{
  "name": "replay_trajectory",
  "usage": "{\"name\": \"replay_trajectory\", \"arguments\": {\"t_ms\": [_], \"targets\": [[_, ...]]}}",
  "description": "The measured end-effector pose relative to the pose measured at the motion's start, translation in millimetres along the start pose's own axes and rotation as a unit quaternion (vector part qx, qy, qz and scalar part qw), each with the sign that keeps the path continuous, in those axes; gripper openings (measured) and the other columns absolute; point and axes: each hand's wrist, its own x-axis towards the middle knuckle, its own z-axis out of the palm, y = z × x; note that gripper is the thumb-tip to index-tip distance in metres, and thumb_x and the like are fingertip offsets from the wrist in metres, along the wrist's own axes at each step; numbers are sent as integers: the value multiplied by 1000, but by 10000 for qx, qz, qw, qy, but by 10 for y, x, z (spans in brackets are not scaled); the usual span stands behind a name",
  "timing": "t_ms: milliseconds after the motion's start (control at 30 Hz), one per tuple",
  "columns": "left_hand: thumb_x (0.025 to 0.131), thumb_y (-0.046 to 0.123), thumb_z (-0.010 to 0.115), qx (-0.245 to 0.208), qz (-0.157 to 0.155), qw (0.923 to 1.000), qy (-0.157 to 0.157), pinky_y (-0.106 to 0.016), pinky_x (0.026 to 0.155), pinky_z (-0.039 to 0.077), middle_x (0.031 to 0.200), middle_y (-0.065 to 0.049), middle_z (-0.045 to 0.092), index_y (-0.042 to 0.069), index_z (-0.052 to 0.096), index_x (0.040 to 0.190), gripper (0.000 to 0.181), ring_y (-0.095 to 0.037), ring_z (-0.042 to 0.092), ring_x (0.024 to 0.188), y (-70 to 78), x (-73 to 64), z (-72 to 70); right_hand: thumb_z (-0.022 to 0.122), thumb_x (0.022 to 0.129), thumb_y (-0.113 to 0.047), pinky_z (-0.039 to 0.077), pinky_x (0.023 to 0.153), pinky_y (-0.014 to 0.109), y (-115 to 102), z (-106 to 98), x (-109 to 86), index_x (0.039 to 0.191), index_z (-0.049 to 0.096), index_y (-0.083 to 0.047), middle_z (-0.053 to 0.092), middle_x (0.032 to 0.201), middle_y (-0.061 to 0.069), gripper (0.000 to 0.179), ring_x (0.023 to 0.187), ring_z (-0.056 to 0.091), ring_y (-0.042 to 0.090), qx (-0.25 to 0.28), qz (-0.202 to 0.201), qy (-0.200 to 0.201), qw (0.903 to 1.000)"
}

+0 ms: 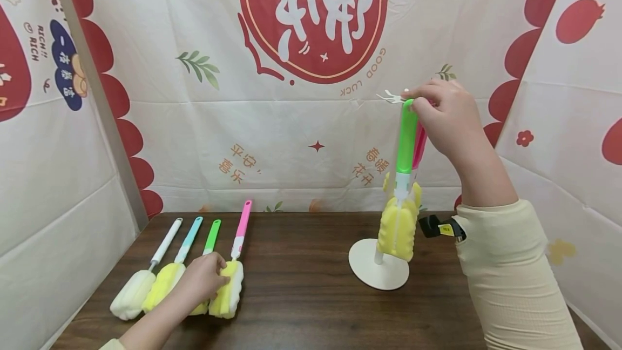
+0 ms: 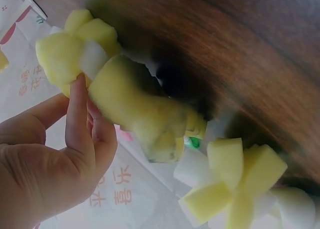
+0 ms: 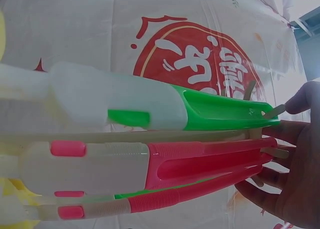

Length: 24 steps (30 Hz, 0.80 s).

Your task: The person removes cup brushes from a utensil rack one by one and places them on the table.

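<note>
Where right hand (image 1: 452, 118) pinches: green handle (image 1: 407, 145), stand (image 1: 368, 274) toward surface's (image 1: 301, 285) right edge; apparently hooking.
Left hand (image 1: 201, 278): touching pink brush (image 1: 233, 288), pinch unclear; lifting likely next.

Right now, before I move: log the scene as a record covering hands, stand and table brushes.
Left hand: touches the sponge of the pink table brush; grip unclear
Right hand: pinches the hanging green brush near its upper end
Stand: white, round base, upright on the table
Also hanging: pink-handled brushes
Table row, left to right: white brush, blue brush, green table brush, then pink
Row layout: sponges nearer the person, handles pointing away
Hidden: part of the green table brush, behind the left hand
</note>
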Motion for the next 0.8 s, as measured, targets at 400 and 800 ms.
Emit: {"name": "replay_trajectory", "arguments": {"t_ms": [400, 800], "targets": [[82, 6, 76, 328, -317, 9988, -179, -26, 50, 48, 78, -8, 55, -5, 64, 98, 23, -14, 56, 52, 31, 21, 9, 41, 95, -23, 48, 68, 37, 12, -5, -14, 119, 70, -8, 61, 108, 11, 41, 104, 45, 29, 3, -26, 51, 10000], [84, 9, 76, 536, -288, 9980, -187, -27, 50, 48, 86, -11, 62, -6, 66, 102, 26, -15, 55, 54, 16, 20, -2, 40, 94, -21, 44, 74, 48, -11, -92, 24, 119, 69, -5, 60, 113, 14, 41, 108, 45, 35, -258, -412, -396, 9980]]}}
